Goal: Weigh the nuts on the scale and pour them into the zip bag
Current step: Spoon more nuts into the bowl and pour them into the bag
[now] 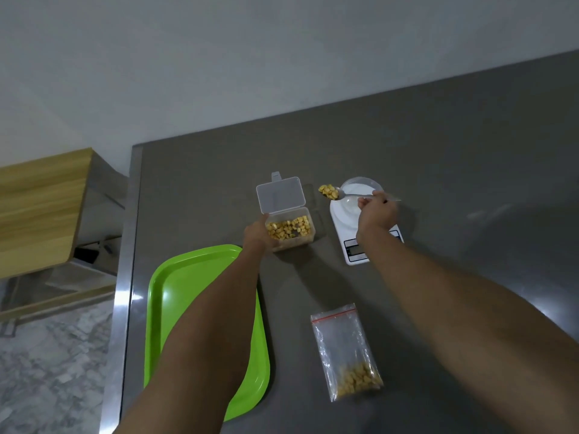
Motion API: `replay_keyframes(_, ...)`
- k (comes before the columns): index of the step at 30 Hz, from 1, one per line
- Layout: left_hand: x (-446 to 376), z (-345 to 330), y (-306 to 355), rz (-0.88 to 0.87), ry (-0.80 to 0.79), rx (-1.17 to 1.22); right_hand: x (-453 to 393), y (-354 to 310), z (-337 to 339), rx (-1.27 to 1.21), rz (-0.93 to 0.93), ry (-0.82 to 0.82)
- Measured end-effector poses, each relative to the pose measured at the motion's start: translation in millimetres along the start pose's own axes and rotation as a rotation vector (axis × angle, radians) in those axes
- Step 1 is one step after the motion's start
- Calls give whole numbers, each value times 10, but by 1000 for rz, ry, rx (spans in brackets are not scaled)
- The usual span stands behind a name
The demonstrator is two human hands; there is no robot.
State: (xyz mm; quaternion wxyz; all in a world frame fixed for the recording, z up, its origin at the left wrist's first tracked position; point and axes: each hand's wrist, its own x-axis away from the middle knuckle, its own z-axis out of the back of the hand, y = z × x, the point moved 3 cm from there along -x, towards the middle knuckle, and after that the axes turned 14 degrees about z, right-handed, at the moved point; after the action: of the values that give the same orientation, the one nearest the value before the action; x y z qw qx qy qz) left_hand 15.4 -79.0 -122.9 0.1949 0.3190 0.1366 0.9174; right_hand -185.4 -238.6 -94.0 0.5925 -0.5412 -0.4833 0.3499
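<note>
Head view is showing the right hand [377, 214] gripping a spoon [351, 195] heaped with nuts [328, 191] just left of the scale [344, 227], the left hand [257, 234] seemingly steadying the container [289, 228], so tipping into the bowl [360, 186] is coming next.

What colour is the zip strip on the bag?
Red, along the top of the clear bag; it shows in the head view, the only one.

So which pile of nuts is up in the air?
The nuts on the spoon, held by the right hand; the box and zip bag nuts rest on the table.
</note>
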Motion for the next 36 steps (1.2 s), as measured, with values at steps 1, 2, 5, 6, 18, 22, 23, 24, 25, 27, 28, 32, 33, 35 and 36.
replay_keyframes(1,-1,2,9,-2,4,-9,-81,-25,56,11,27,34)
replay_keyframes(2,-7,-6,9,-2,5,-10,-153,-44,116,38,54,61)
replay_keyframes(5,-24,-19,0,7,4,-5,-302,-33,250,150,130,89)
replay_keyframes(6,-26,-23,-4,12,3,0,-320,-19,276,215,157,72)
replay_keyframes(18,-59,-58,-51,45,2,53,-278,-179,168,254,344,-29)
replay_keyframes(22,-76,-67,-78,60,-1,83,-101,-209,-36,72,272,-114)
replay_keyframes(23,-72,-69,-74,60,0,95,-34,-183,-84,72,275,-151)
replay_keyframes(24,-75,-70,-82,62,0,105,35,-130,-137,98,275,-205)
replay_keyframes(25,-74,-71,-81,59,0,112,101,-75,-182,147,276,-279)
replay_keyframes(27,-79,-67,-92,51,1,120,239,68,-273,271,305,-488)
replay_keyframes(28,-76,-64,-95,44,0,119,306,141,-307,342,356,-616)
replay_keyframes(32,-59,-59,-91,17,3,113,507,338,-350,528,551,-901)
replay_keyframes(33,-55,-59,-93,13,4,122,523,373,-347,547,523,-887)
replay_keyframes(35,-47,-49,-101,-3,6,141,531,461,-352,603,422,-841)
replay_keyframes(36,-40,-46,-107,-8,6,147,541,504,-355,634,365,-828)
